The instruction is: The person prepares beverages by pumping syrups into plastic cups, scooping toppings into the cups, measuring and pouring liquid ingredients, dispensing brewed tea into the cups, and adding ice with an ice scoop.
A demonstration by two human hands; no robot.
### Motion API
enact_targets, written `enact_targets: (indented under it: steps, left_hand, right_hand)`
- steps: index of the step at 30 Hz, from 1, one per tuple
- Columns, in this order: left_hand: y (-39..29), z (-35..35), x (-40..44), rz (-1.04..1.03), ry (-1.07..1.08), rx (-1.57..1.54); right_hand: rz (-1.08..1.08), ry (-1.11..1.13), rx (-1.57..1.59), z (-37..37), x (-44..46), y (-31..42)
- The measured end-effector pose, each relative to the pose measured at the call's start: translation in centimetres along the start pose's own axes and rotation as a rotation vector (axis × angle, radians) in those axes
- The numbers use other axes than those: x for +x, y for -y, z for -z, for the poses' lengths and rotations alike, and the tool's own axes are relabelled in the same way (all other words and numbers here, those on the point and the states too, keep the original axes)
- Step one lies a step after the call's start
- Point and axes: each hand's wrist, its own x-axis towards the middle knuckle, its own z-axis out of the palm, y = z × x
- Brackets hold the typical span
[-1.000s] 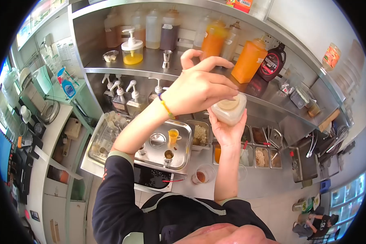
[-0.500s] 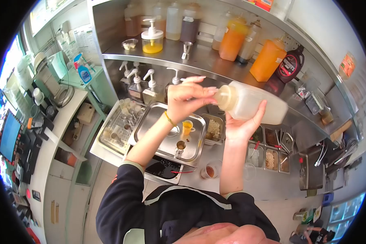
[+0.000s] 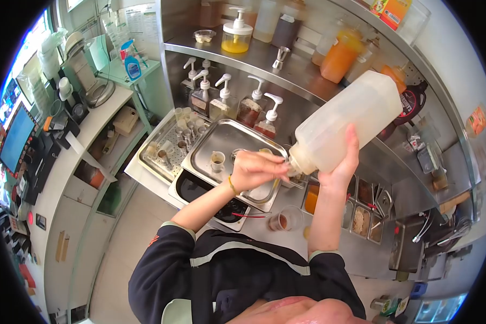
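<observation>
Above a steel counter [image 3: 362, 264], the right hand [image 3: 339, 168] supports a large translucent bottle [image 3: 351, 116], thumb raised along its side, other fingers largely hidden; the tilt puts its mouth low beside the left hand [image 3: 254, 170], whose fingertips pinch a small clear piece, too indistinct to identify. That hand blocks part of a metal tray [image 3: 200, 156], while the bottle obscures containers behind. A clear cup [image 3: 293, 217] stands nearby.

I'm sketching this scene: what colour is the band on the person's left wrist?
The wristband is yellow; the head view shows it best.
</observation>
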Motion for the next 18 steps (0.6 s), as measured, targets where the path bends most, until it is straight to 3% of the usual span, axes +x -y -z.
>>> enact_targets:
  steps: [3, 7, 9, 11, 13, 15, 16, 18]
  left_hand:
    - [-1.1, 0.1, -0.8, -0.156, -0.013, 0.088]
    - [-2.9, 0.1, 0.4, 0.03, -0.076, 0.333]
    - [-3.6, -0.8, 0.5, 0.107, -0.225, 0.121]
    - [-3.6, -0.2, 0.0, 0.118, -0.276, 0.036]
    - [-4.3, 1.0, -0.5, 0.124, -0.43, -0.054]
    - [-4.6, 1.9, -0.8, 0.215, -0.596, -0.152]
    - [-4.8, 2.0, -0.8, 0.289, -0.691, -0.195]
    - [-4.5, 2.1, -0.8, 0.29, -0.728, -0.14]
  right_hand:
    - [-0.051, 0.036, 0.046, 0.1, -0.6, -0.4]
    - [0.011, -0.009, 0.013, -0.5, 0.5, 0.0]
    - [0.162, -0.091, -0.051, -1.8, 1.1, 2.1]
    - [0.403, 0.009, -0.033, -3.2, 1.2, 5.5]
    - [0.418, 0.171, -0.064, -2.8, -0.4, 7.6]
    - [0.475, 0.064, -0.2, -0.8, -0.5, 4.3]
    - [0.569, -0.12, -0.326, -0.1, -0.3, 0.5]
    - [0.368, -0.104, -0.288, 0.4, 0.0, -3.2]
